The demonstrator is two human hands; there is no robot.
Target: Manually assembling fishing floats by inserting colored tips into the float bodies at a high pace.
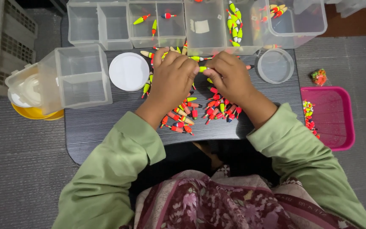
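My left hand (172, 78) and my right hand (229, 76) meet over the middle of a dark grey table (94, 127), fingertips together on a small yellow-green fishing float (203, 69). Under and around both hands lies a scatter of several small floats (191, 112), red, orange and yellow-green. My wrists hide part of the pile. Green sleeves cover both forearms.
Clear plastic compartment boxes (157, 23) line the far edge, some holding floats (234, 21). A clear box (81, 76) lies at left beside a white round lid (128, 71); a clear round lid (275, 65) is at right. A pink tray (333, 116) with floats sits on the floor.
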